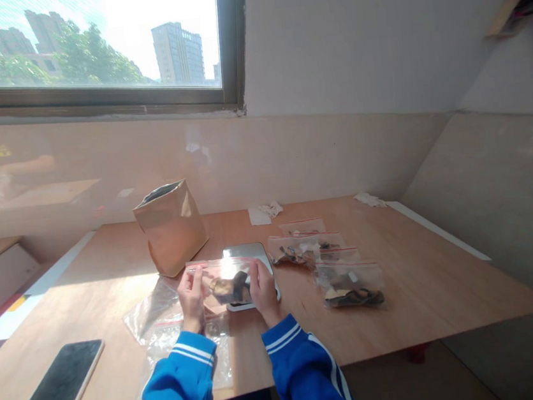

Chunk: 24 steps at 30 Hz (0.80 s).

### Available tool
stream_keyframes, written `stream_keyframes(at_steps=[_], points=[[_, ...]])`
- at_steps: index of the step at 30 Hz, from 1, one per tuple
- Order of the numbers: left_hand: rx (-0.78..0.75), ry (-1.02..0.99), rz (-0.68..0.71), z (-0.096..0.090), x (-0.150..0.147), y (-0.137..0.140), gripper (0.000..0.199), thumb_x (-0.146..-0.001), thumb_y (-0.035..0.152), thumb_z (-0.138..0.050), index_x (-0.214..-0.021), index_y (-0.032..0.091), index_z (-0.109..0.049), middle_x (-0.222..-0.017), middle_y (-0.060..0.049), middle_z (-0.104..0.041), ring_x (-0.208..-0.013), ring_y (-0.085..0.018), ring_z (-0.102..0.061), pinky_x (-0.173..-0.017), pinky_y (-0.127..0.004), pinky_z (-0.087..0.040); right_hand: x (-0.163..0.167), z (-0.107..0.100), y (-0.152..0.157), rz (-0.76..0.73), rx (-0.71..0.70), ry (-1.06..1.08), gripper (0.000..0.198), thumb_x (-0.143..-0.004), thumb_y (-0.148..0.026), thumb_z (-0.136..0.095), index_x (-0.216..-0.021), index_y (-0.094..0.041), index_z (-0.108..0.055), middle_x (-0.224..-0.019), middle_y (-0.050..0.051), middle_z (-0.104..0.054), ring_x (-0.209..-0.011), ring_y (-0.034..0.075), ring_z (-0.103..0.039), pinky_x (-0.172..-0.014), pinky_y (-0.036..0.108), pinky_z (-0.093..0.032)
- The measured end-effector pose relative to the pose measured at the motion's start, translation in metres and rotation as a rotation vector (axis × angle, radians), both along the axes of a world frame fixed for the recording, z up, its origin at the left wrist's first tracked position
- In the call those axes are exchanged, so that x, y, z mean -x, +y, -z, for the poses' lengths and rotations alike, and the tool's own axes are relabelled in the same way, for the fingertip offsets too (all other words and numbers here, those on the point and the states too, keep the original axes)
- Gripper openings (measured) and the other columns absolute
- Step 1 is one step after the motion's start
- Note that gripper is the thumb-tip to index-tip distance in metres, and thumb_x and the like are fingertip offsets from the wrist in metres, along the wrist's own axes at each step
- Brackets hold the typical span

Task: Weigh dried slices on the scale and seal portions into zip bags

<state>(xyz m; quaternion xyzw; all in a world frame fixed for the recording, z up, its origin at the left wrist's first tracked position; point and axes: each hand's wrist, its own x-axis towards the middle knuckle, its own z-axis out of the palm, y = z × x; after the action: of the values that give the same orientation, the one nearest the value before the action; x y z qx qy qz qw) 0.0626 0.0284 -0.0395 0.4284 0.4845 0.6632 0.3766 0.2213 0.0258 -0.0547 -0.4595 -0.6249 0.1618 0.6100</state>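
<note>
Between my two hands is a clear zip bag [228,288] with a red strip along its top and dark, tan-edged dried pieces inside. My left hand [192,298] pinches its left top corner, and my right hand [263,287] grips the right side. The bag is held up in front of a digital scale [257,251] with a shiny metal top, hiding much of it. Below and left of my left hand lie flat clear plastic bags [157,312]. Right of the scale, several filled zip bags [352,286] hold similar dark pieces.
An upright brown paper bag [171,227], its top open, stands behind the plastic bags. A large dark tablet or phone [53,397] lies at the table's left front. Crumpled white paper [271,209] and another white scrap [370,200] lie along the back edge, below the wall.
</note>
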Motion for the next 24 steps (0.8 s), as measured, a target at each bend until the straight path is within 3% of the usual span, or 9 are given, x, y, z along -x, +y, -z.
stream_keyframes(at_steps=[3, 8, 12, 16, 21, 24], points=[[-0.024, 0.042, 0.008, -0.004, -0.002, -0.006, 0.035, -0.082, 0.047, -0.059, -0.090, 0.014, -0.062, -0.071, 0.000, -0.062, -0.050, -0.009, -0.050, -0.047, -0.020, -0.039, 0.001, 0.004, 0.000, 0.160, -0.023, -0.047, 0.041, -0.100, -0.039, -0.027, -0.093, -0.020, -0.063, -0.086, 0.010, -0.067, -0.084, 0.023, -0.062, -0.080, 0.038, -0.048], [-0.051, 0.111, 0.069, -0.008, -0.004, -0.012, 0.035, -0.086, 0.046, -0.052, -0.095, 0.014, -0.060, -0.077, -0.004, -0.067, -0.048, -0.009, -0.051, -0.046, -0.021, -0.040, 0.001, 0.007, -0.001, 0.305, -0.059, 0.011, 0.034, -0.098, -0.040, -0.037, -0.094, -0.020, -0.064, -0.093, 0.011, -0.069, -0.083, 0.023, -0.060, -0.079, 0.037, -0.047], [-0.112, 0.248, 0.176, -0.007, -0.002, -0.012, 0.039, -0.091, 0.046, -0.043, -0.102, 0.014, -0.062, -0.085, -0.008, -0.070, -0.062, -0.015, -0.063, -0.057, -0.026, -0.049, -0.005, 0.007, 0.000, 0.462, -0.093, 0.115, 0.030, -0.095, -0.042, -0.046, -0.096, -0.018, -0.065, -0.091, 0.012, -0.070, -0.080, 0.024, -0.060, -0.078, 0.038, -0.045], [-0.146, 0.516, 0.188, -0.001, 0.000, -0.013, 0.035, -0.089, 0.043, -0.047, -0.101, 0.019, -0.068, -0.095, -0.009, -0.072, -0.080, -0.021, -0.068, -0.068, -0.030, -0.053, -0.014, 0.003, 0.002, 0.592, -0.114, 0.254, 0.032, -0.094, -0.042, -0.048, -0.099, -0.017, -0.066, -0.090, 0.013, -0.070, -0.080, 0.024, -0.061, -0.083, 0.041, -0.044], [-0.277, 0.705, 0.175, 0.003, 0.000, -0.018, 0.028, -0.089, 0.035, -0.050, -0.099, 0.021, -0.071, -0.096, -0.008, -0.073, -0.081, -0.019, -0.067, -0.066, -0.027, -0.053, -0.022, -0.003, 0.000, 0.552, -0.041, 0.397, 0.041, -0.097, -0.043, -0.037, -0.105, -0.015, -0.065, -0.082, 0.012, -0.068, -0.075, 0.024, -0.062, -0.074, 0.038, -0.047], [-0.317, 0.726, 0.162, 0.003, 0.001, -0.020, 0.027, -0.089, 0.032, -0.049, -0.099, 0.019, -0.071, -0.096, -0.008, -0.073, -0.080, -0.018, -0.068, -0.066, -0.026, -0.053, -0.020, -0.003, -0.005, 0.515, -0.108, 0.255, 0.037, -0.098, -0.038, -0.036, -0.099, -0.016, -0.067, -0.074, 0.009, -0.066, -0.071, 0.022, -0.060, -0.073, 0.037, -0.046]])
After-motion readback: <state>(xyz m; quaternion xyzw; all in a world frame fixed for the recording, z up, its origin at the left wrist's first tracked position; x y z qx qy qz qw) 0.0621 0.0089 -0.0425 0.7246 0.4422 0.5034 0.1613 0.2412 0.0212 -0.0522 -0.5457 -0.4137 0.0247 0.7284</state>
